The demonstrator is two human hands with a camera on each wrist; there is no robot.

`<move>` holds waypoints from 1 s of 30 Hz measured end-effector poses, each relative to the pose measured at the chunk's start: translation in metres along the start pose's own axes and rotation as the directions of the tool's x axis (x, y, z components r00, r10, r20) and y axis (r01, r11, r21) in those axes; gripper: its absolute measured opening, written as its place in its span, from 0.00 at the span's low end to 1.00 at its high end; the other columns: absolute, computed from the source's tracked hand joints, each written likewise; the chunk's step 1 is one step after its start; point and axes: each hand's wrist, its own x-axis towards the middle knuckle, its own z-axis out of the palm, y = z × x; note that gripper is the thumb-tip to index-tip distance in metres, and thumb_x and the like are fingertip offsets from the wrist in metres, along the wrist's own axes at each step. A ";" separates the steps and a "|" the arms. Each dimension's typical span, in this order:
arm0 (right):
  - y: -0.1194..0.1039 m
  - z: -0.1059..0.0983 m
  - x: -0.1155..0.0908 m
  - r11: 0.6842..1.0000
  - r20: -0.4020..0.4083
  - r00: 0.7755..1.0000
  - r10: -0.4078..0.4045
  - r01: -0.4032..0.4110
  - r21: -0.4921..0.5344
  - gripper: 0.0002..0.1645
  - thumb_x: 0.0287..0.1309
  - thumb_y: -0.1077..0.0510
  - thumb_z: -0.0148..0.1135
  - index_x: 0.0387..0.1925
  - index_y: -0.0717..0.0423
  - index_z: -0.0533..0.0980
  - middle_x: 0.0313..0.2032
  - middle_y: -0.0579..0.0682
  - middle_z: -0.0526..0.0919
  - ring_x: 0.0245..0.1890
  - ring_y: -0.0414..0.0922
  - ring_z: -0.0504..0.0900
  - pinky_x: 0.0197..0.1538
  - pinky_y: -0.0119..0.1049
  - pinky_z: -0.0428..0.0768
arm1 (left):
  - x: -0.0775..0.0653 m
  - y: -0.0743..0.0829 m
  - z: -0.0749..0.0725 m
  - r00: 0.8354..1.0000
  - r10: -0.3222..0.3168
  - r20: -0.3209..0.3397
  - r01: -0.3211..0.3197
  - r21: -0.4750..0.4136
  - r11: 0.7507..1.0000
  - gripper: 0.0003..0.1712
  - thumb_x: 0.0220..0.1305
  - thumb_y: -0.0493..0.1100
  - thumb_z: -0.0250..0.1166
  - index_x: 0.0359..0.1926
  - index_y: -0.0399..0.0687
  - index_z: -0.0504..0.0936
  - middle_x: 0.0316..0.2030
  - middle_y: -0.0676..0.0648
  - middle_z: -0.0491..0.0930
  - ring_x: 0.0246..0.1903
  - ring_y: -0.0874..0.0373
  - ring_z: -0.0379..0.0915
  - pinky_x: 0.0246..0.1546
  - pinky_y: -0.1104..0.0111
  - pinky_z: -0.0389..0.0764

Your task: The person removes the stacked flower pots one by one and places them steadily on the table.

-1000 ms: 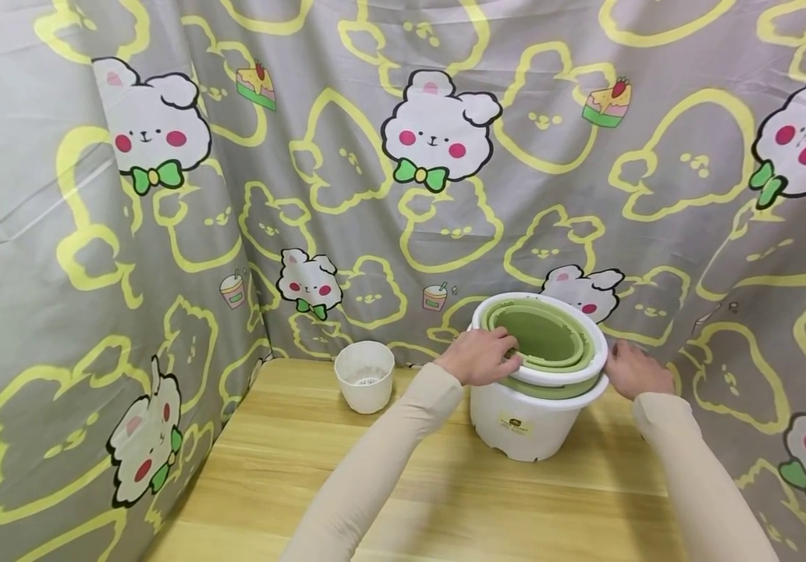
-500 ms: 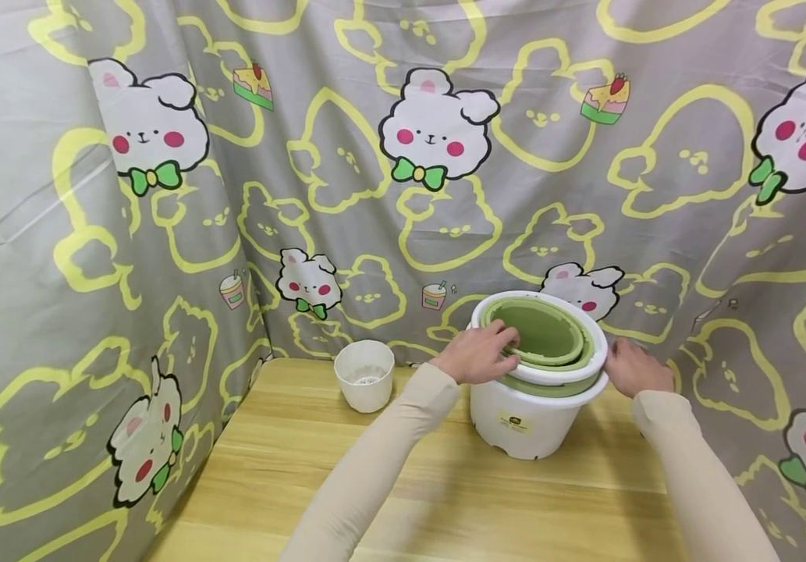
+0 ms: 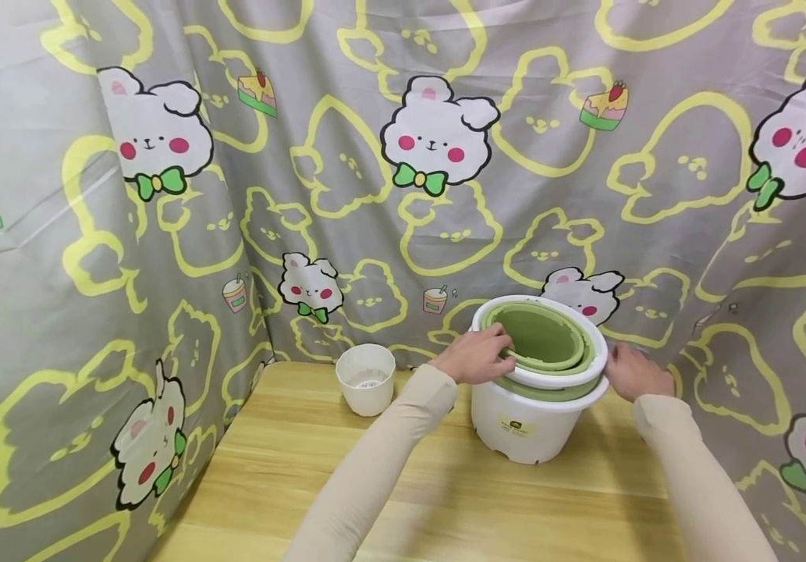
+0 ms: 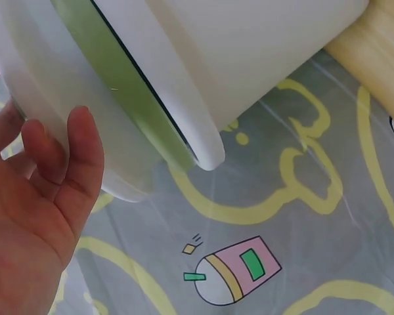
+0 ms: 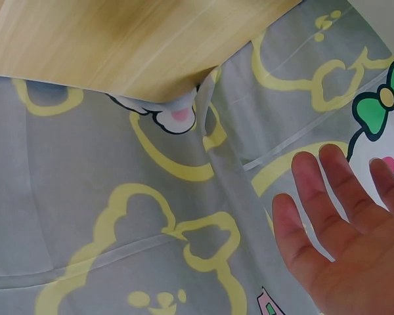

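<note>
A stack of nested flowerpots stands at the table's right: a white pot [image 3: 518, 433] with a yellow label at the bottom, a green band [image 3: 550, 390] over it, another white rim [image 3: 598, 363], and green pots inside. The innermost green pot [image 3: 543, 336] sits slightly tilted. My left hand [image 3: 476, 356] pinches its near-left rim; in the left wrist view, other fingers [image 4: 85, 151] hang bent beside the white outer pot [image 4: 85, 111]. My right hand [image 3: 637, 371] touches the stack's right edge, and its visible fingers [image 5: 315, 197] are extended in the right wrist view.
A small cream-white pot [image 3: 365, 380] with holes in its base stands left of the stack. The wooden table [image 3: 290, 460] meets a grey patterned curtain [image 3: 346, 211] at the back and sides.
Over the last second the innermost green pot has shifted and risen a little at its near rim with my left hand. My right hand stays at the stack's right edge.
</note>
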 end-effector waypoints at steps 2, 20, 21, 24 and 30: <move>0.000 0.000 0.000 1.000 0.000 1.000 0.000 0.000 0.002 0.47 0.75 0.31 0.19 0.61 0.68 0.65 0.53 0.73 0.76 0.50 0.72 0.80 0.44 0.70 0.78 | 0.000 0.000 0.000 1.000 -0.009 -0.009 0.009 -0.003 1.000 0.23 0.74 0.54 0.51 0.60 0.53 0.81 0.52 0.53 0.75 0.37 0.60 0.76 0.33 0.74 0.76; 0.002 0.001 0.000 1.000 -0.012 1.000 0.009 -0.009 0.000 0.45 0.75 0.32 0.18 0.58 0.65 0.66 0.52 0.71 0.77 0.48 0.71 0.81 0.43 0.70 0.78 | 0.004 0.004 -0.001 0.982 0.100 -0.161 -0.082 0.111 0.990 0.11 0.76 0.44 0.59 0.54 0.52 0.81 0.49 0.53 0.77 0.40 0.62 0.79 0.34 0.74 0.82; 0.001 0.001 0.000 1.000 -0.011 1.000 0.009 -0.009 -0.001 0.45 0.75 0.32 0.18 0.58 0.65 0.67 0.52 0.71 0.77 0.48 0.71 0.81 0.43 0.70 0.78 | 0.005 0.005 -0.001 0.980 0.109 -0.167 -0.090 0.121 0.989 0.10 0.76 0.44 0.61 0.53 0.51 0.82 0.48 0.53 0.78 0.42 0.62 0.80 0.38 0.74 0.83; 0.000 0.002 0.000 1.000 -0.006 1.000 -0.001 0.001 0.002 0.45 0.75 0.32 0.18 0.58 0.65 0.67 0.52 0.71 0.78 0.48 0.70 0.81 0.43 0.68 0.78 | 0.006 0.007 -0.001 0.976 0.118 -0.183 -0.094 0.135 0.986 0.10 0.73 0.45 0.65 0.52 0.50 0.84 0.48 0.52 0.79 0.46 0.61 0.81 0.46 0.74 0.84; 0.001 0.002 0.000 1.000 -0.016 1.000 -0.016 0.016 0.000 0.45 0.76 0.34 0.19 0.57 0.67 0.68 0.49 0.71 0.78 0.47 0.70 0.81 0.41 0.65 0.79 | 0.007 0.007 0.000 0.966 0.112 -0.232 -0.078 0.152 0.985 0.11 0.71 0.47 0.68 0.49 0.50 0.86 0.46 0.52 0.80 0.44 0.62 0.82 0.44 0.75 0.85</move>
